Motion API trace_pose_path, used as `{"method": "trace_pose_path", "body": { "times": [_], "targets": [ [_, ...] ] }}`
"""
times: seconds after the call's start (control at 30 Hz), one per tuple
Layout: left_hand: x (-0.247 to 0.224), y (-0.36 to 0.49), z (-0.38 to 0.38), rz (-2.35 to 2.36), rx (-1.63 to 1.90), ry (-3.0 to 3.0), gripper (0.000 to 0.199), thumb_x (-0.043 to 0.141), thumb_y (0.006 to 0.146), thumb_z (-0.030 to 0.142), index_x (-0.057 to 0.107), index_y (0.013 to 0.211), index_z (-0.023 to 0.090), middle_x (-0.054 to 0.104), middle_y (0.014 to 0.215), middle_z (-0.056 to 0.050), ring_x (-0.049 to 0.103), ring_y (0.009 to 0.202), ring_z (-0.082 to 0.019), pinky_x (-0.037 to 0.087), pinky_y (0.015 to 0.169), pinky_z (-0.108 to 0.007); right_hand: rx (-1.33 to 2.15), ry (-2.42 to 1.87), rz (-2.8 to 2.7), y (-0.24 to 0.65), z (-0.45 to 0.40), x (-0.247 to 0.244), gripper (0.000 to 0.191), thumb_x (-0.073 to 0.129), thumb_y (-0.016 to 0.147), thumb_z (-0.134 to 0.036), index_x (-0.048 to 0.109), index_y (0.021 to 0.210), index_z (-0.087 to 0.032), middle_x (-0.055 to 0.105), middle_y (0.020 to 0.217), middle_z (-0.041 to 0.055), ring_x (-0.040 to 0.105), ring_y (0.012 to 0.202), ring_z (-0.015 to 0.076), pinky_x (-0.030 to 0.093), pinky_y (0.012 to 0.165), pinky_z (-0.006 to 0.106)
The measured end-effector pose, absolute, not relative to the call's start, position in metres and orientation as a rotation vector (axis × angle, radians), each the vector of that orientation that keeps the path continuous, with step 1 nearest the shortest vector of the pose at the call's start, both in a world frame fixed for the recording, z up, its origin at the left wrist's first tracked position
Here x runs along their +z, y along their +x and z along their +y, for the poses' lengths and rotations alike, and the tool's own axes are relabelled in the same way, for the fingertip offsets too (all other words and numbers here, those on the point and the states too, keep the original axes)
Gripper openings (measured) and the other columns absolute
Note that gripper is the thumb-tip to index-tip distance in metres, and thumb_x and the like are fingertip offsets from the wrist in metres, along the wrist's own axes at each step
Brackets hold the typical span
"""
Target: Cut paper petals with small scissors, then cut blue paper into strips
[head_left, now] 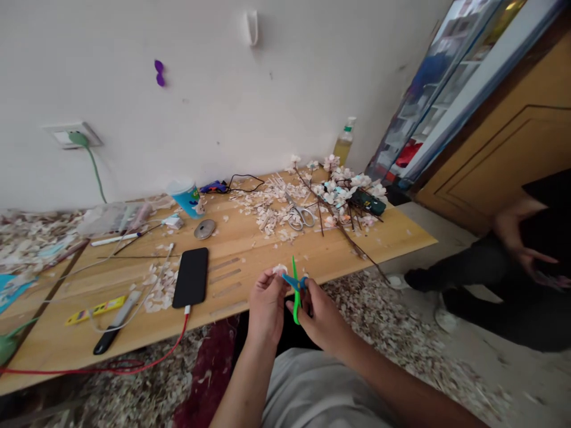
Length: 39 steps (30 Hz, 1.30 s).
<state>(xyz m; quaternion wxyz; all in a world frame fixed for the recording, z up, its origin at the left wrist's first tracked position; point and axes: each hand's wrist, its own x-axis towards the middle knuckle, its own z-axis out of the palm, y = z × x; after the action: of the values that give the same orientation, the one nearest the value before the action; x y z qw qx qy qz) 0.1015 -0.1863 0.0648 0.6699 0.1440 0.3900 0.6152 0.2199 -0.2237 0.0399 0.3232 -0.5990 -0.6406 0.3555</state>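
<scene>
My left hand (268, 297) pinches a small pale petal-like piece (280, 270) just beyond the table's front edge. In my right hand (319, 309) is a pair of green and blue scissors (297, 291), its blades apart. The blue blade points left and reaches the pale piece; the green one points up toward the wall. Behind my hands, a pair of grey scissors (301, 217) lies among pale scraps (267, 217) on the wooden table (250, 249). Branches with white blossoms (341, 190) lie to the right of them.
A black phone (191, 277) with a red cable (178, 342), a knife (116, 324), a yellow packet (96, 310) and a blue cup (187, 199) are on the left. A bottle (345, 141) stands behind the blossoms. Another person (499, 261) is at the right.
</scene>
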Motion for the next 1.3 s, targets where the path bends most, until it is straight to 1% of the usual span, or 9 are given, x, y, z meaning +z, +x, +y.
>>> {"method": "trace_pose_path", "body": {
  "times": [0.1, 0.27, 0.4, 0.5, 0.67, 0.87, 1.03, 1.3],
  "targets": [
    [0.059, 0.101, -0.189, 0.919, 1.379, 0.412, 0.030, 0.083, 0.063, 0.027, 0.061, 0.079, 0.015, 0.065, 0.069, 0.002, 0.057, 0.055, -0.007, 0.045, 0.056, -0.019, 0.912, -1.604, -1.739, 0.221, -0.220, 0.042, 0.020, 0.061, 0.081, -0.035, 0.048, 0.090, -0.024, 0.058, 0.073, -0.0003, 0.053, 0.061, 0.0164, 0.036, 0.055, 0.027],
    [0.048, 0.099, -0.186, 1.015, 1.410, 0.589, 0.024, 0.080, 0.067, 0.027, 0.063, 0.080, 0.015, 0.065, 0.072, 0.001, 0.058, 0.061, -0.009, 0.047, 0.062, -0.021, 0.917, -1.633, -1.755, 0.226, -0.215, 0.041, 0.019, 0.062, 0.079, -0.032, 0.052, 0.093, -0.024, 0.059, 0.071, -0.0006, 0.053, 0.059, 0.0165, 0.034, 0.053, 0.026],
    [0.045, 0.098, -0.185, 1.032, 1.423, 0.629, 0.021, 0.079, 0.067, 0.025, 0.065, 0.081, 0.016, 0.066, 0.074, 0.001, 0.059, 0.064, -0.010, 0.047, 0.064, -0.021, 0.920, -1.653, -1.748, 0.226, -0.214, 0.037, 0.015, 0.061, 0.080, -0.032, 0.053, 0.090, -0.025, 0.058, 0.067, -0.0015, 0.053, 0.058, 0.0166, 0.033, 0.052, 0.025],
    [0.044, 0.098, -0.184, 1.040, 1.428, 0.628, 0.020, 0.079, 0.067, 0.023, 0.065, 0.079, 0.016, 0.066, 0.073, 0.001, 0.059, 0.064, -0.010, 0.047, 0.064, -0.021, 0.904, -1.661, -1.753, 0.227, -0.213, 0.036, 0.014, 0.062, 0.079, -0.031, 0.055, 0.089, -0.025, 0.059, 0.067, -0.0012, 0.053, 0.059, 0.0167, 0.032, 0.052, 0.025],
    [0.044, 0.099, -0.183, 1.053, 1.420, 0.639, 0.018, 0.078, 0.068, 0.023, 0.066, 0.078, 0.015, 0.066, 0.072, 0.001, 0.058, 0.065, -0.009, 0.046, 0.065, -0.020, 0.867, -1.690, -1.776, 0.229, -0.213, 0.037, 0.014, 0.061, 0.081, -0.032, 0.056, 0.090, -0.024, 0.063, 0.072, 0.0014, 0.055, 0.059, 0.0168, 0.032, 0.053, 0.025],
    [0.048, 0.100, -0.182, 1.059, 1.408, 0.603, 0.019, 0.078, 0.068, 0.027, 0.067, 0.078, 0.015, 0.064, 0.069, 0.001, 0.056, 0.061, -0.009, 0.045, 0.063, -0.021, 0.826, -1.715, -1.780, 0.230, -0.211, 0.035, 0.013, 0.057, 0.084, -0.034, 0.057, 0.091, -0.023, 0.064, 0.073, 0.0027, 0.056, 0.059, 0.0175, 0.034, 0.054, 0.026],
    [0.051, 0.099, -0.181, 1.062, 1.406, 0.618, 0.022, 0.077, 0.072, 0.033, 0.067, 0.079, 0.015, 0.063, 0.066, 0.001, 0.055, 0.061, -0.009, 0.044, 0.063, -0.020, 0.795, -1.704, -1.782, 0.229, -0.207, 0.034, 0.012, 0.057, 0.085, -0.034, 0.057, 0.089, -0.023, 0.063, 0.070, 0.0016, 0.054, 0.057, 0.0162, 0.032, 0.054, 0.025],
    [0.051, 0.090, -0.176, 1.115, 1.298, 0.829, 0.017, 0.073, 0.075, 0.030, 0.068, 0.080, 0.015, 0.064, 0.069, 0.000, 0.057, 0.062, -0.009, 0.046, 0.064, -0.021, 0.729, -1.688, -1.848, 0.231, -0.204, 0.042, 0.011, 0.056, 0.087, -0.032, 0.054, 0.088, -0.021, 0.062, 0.070, 0.0004, 0.053, 0.058, 0.0148, 0.030, 0.056, 0.025]
  ]
}}
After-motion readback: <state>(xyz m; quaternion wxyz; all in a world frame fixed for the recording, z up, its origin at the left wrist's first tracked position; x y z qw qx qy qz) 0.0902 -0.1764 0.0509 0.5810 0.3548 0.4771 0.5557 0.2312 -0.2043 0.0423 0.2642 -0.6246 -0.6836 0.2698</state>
